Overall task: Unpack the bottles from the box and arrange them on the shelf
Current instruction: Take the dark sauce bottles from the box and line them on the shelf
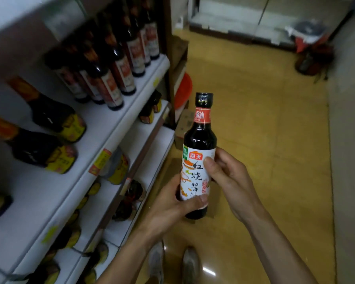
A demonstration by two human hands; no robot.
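Bottle [199, 152] of dark sauce with a white label was held nearly upright in the air, close in front of the person and not yet on the shelf. Both hands were clamped on it. The left hand [172, 210] gripped its lower part with the thumb across the label, and the right hand [228, 177] held its right side with the thumb pressed on the label. Under the bottle, partly hidden by the hands, lay a brown cardboard shape [169, 171], probably the box; whether more bottles were inside could not be seen. Left of the bottle ran the white shelf [103, 128]. Farther up and left of the bottle a row of similar bottles [119, 78] already stood on it. I judged the task well under way: this bottle had yet to be placed, maybe others too.
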